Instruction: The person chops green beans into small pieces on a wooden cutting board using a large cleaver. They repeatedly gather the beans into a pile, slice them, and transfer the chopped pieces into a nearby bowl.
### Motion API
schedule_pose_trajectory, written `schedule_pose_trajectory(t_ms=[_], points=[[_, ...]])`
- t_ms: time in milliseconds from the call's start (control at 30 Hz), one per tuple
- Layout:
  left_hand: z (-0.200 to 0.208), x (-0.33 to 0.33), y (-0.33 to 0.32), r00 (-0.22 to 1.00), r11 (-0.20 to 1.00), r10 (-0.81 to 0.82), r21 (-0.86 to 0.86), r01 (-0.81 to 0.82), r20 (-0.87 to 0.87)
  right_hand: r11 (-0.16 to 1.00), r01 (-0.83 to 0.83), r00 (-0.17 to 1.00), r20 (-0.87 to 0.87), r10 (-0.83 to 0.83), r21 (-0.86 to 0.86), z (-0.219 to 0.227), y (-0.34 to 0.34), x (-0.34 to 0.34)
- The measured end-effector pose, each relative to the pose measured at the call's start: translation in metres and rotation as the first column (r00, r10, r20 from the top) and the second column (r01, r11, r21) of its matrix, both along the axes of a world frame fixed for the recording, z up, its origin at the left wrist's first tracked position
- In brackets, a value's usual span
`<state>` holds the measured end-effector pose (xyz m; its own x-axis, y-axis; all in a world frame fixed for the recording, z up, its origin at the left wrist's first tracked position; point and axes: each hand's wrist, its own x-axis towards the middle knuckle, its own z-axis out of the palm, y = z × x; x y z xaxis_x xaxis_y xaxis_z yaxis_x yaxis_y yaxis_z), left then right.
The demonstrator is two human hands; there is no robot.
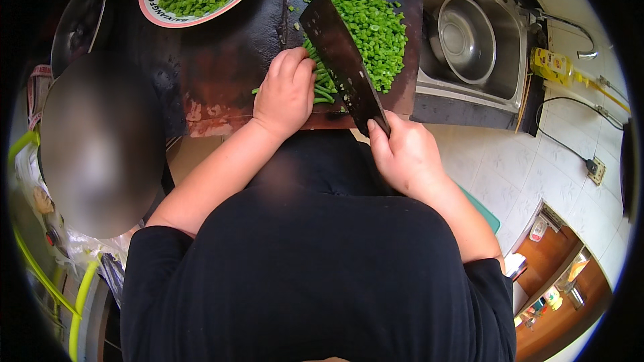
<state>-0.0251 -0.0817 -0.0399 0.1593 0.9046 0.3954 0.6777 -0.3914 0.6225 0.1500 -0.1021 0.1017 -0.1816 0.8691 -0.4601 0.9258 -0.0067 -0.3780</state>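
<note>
My right hand [408, 154] grips the handle of a dark, broad-bladed cleaver [342, 57], which slants up and to the left over the work surface. Curled fingers of my left hand [287, 90] press down on a bunch of long green beans [324, 87], just left of the blade. A few bean ends stick out below those fingers. To the right of the cleaver lies a heap of chopped green beans [376, 33] in small pieces. Some bits cling to the blade's face. Where the cutting edge meets the beans is hidden.
A pink-rimmed white plate [171, 21] of chopped beans stands at the far left. The dark brown worktop [228, 87] runs beside a steel sink [516, 47] holding a metal basin [466, 40]. A yellow bottle [551, 66] stands near the faucet [587, 53]. A large blurred shape is at left.
</note>
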Motion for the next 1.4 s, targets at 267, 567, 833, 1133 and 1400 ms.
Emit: schedule_pose_trajectory(t_ms=[267,567,833,1133,1400], points=[[-0.001,0.001,0.001,1.000,1.000,-0.005,0.010,0.005,-0.007,0.998,0.059,0.998,-0.010,-0.059,0.036,-0.025,0.016,-0.017],[0.001,-0.001,-0.001,0.996,0.995,0.083,0.059,-0.081,-0.028,0.996,0.030,0.994,-0.110,-0.021,0.084,-0.007,-0.002,0.007],[-0.002,-0.001,0.002,1.000,1.000,0.018,0.017,-0.019,0.007,1.000,-0.001,0.999,0.035,0.002,-0.026,0.002,0.010,-0.008],[-0.001,-0.002,0.000,0.999,1.000,0.003,0.022,-0.004,0.034,0.993,0.111,0.982,-0.160,-0.104,0.036,-0.035,0.019,0.000],[-0.001,-0.003,-0.001,0.998,0.999,0.043,0.026,-0.044,0.048,1.000,0.004,0.997,-0.081,-0.002,0.024,-0.003,0.005,0.001]])
